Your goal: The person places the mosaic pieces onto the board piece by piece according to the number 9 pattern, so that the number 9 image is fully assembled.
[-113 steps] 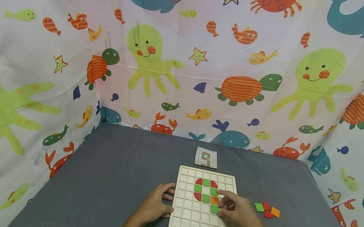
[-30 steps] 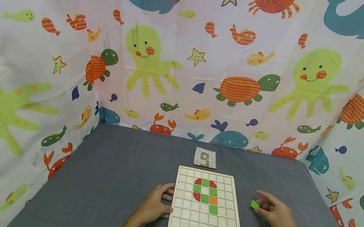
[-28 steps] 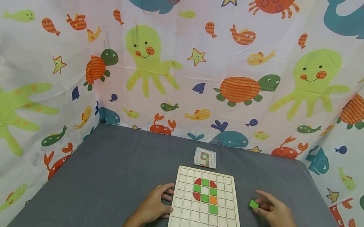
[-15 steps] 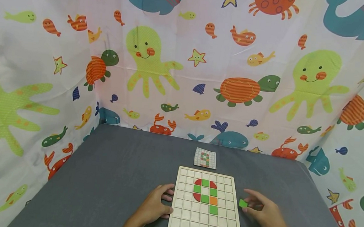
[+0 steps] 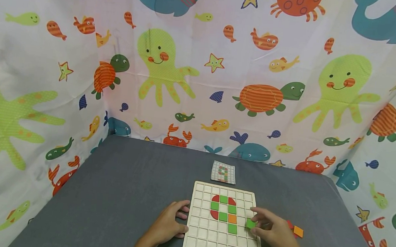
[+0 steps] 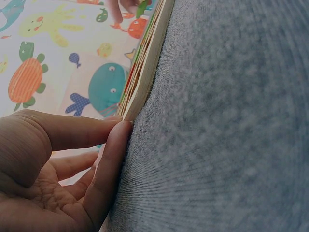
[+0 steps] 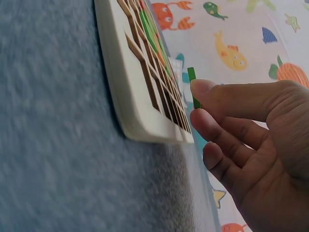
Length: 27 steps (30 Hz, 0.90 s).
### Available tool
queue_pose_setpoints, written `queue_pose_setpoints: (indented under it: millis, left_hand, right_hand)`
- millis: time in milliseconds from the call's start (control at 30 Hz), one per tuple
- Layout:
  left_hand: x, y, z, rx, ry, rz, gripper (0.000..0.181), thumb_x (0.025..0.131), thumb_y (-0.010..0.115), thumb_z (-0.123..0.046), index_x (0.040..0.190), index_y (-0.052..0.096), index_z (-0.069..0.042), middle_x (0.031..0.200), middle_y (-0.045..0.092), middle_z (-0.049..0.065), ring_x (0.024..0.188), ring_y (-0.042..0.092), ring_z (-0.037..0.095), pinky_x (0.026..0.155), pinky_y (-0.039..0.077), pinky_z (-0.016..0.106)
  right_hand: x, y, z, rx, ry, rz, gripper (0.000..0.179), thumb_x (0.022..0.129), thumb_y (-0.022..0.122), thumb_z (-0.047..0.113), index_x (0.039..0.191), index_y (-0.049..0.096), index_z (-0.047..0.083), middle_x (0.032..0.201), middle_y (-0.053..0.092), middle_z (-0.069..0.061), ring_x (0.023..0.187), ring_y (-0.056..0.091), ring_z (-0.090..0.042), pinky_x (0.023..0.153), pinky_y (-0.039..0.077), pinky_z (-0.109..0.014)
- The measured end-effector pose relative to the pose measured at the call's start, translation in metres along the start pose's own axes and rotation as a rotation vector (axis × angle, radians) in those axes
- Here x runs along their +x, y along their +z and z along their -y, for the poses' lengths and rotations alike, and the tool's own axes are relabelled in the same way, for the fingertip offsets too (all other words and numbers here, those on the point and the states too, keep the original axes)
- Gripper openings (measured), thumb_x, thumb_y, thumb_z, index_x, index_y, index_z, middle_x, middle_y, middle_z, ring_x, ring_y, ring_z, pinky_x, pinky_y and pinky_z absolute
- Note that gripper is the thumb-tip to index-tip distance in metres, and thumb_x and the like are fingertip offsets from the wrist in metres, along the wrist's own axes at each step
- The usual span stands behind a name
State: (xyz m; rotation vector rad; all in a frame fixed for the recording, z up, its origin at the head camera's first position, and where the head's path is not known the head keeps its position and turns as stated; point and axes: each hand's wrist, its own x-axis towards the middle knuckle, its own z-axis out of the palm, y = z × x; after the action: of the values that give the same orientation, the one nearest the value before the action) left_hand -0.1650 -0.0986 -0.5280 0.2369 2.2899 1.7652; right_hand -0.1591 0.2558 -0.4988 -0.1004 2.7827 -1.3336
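In the head view, a wooden grid board (image 5: 206,242) lies on the grey table. Red, green and one orange tile (image 5: 232,219) sit in its squares as a loop with a tail. My right hand (image 5: 273,232) pinches a green square tile (image 5: 250,223) between thumb and finger, over the board's right part; the right wrist view shows this green tile (image 7: 192,77) edge-on. My left hand (image 5: 169,220) rests at the board's left edge, thumb and fingertips touching it. In the left wrist view the fingertips (image 6: 126,126) meet the board's edge (image 6: 150,63).
A small pattern card (image 5: 223,172) printed with a coloured grid lies behind the board. Loose red tiles and an orange tile (image 5: 298,232) lie right of the board, partly behind my right hand. A curtain (image 5: 202,69) with sea animals surrounds the table.
My right hand has left the board, picked up the green tile from the loose tiles at right and carried it left over the board. My left hand has stayed at the edge.
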Motion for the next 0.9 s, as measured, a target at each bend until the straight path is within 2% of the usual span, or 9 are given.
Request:
queue_pose_setpoints:
  millis: [533, 900]
  left_hand:
    - [-0.001, -0.001, -0.001, -0.005, 0.004, 0.006, 0.078, 0.08, 0.079, 0.012, 0.152, 0.052, -0.002, 0.131, 0.057, 0.013, 0.114, 0.059, 0.029, 0.06, 0.065, 0.036]
    - [-0.003, -0.002, -0.002, -0.026, 0.019, 0.007, 0.08, 0.08, 0.078, 0.012, 0.154, 0.051, -0.001, 0.133, 0.057, 0.014, 0.115, 0.059, 0.03, 0.061, 0.065, 0.037]
  right_hand:
    - [-0.001, 0.011, 0.009, 0.02, -0.115, 0.165, 0.061, 0.082, 0.09, 0.013, 0.137, 0.067, 0.003, 0.1, 0.073, -0.003, 0.082, 0.064, -0.008, 0.069, 0.056, -0.025]
    - [0.0, 0.019, 0.016, 0.028, -0.138, 0.244, 0.063, 0.079, 0.091, 0.008, 0.138, 0.067, 0.004, 0.099, 0.071, -0.003, 0.081, 0.064, -0.008, 0.068, 0.056, -0.025]
